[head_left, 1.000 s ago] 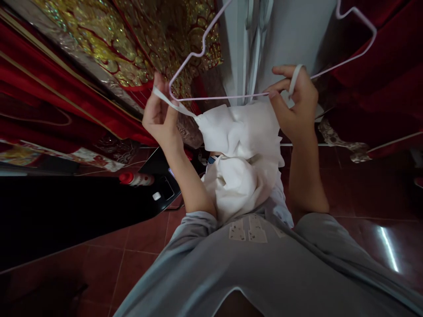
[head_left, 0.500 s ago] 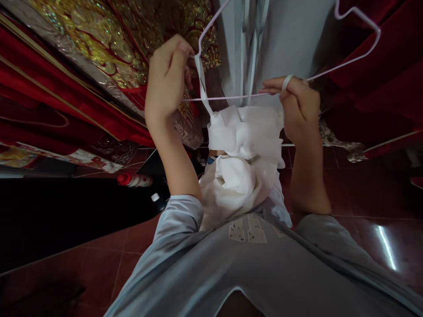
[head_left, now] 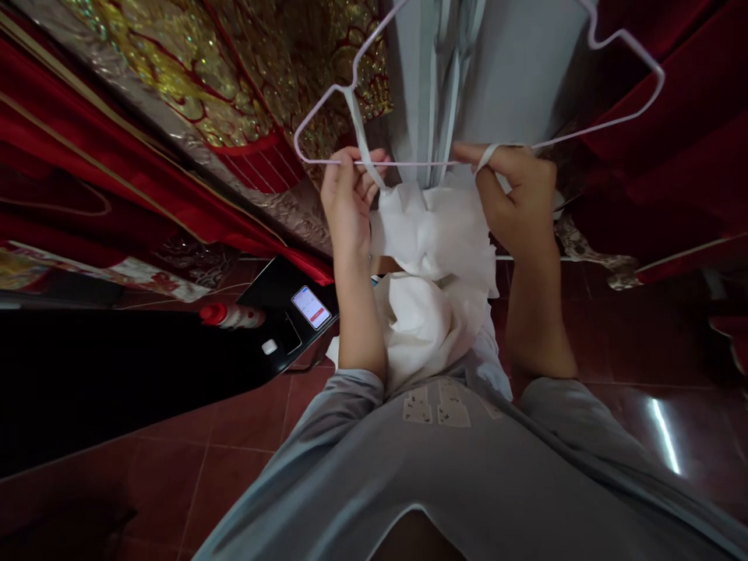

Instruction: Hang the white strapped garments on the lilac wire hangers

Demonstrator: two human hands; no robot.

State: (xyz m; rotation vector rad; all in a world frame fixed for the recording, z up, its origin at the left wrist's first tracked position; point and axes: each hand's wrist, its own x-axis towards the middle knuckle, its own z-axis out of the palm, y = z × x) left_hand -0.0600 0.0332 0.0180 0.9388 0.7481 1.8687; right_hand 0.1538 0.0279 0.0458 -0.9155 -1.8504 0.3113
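Observation:
A pale pink wire clothes hanger (head_left: 421,164) is stretched between my hands above a white ruffled garment (head_left: 432,226) with thin straps. One white strap (head_left: 358,128) is hooked in the hanger's left notch. My left hand (head_left: 354,195) has its fingers curled at the bottom bar, beside this strap. My right hand (head_left: 520,191) is closed at the bar's right part, with the other strap (head_left: 486,158) looped over its index finger. The garment's lower cloth (head_left: 418,319) is bunched against my body.
Gold-sequinned red clothes (head_left: 234,70) hang at left, and dark red ones (head_left: 695,148) at right. On a black table (head_left: 117,374) lie a red-capped bottle (head_left: 231,315), a lit phone (head_left: 312,308) and a small white case (head_left: 269,347). Pale metal bars (head_left: 447,101) stand ahead.
My left hand has moved down and right from the hanger's left notch to its bottom bar, leaving the strap hooked there. The lit phone has come into view. My right hand has shifted slightly left.

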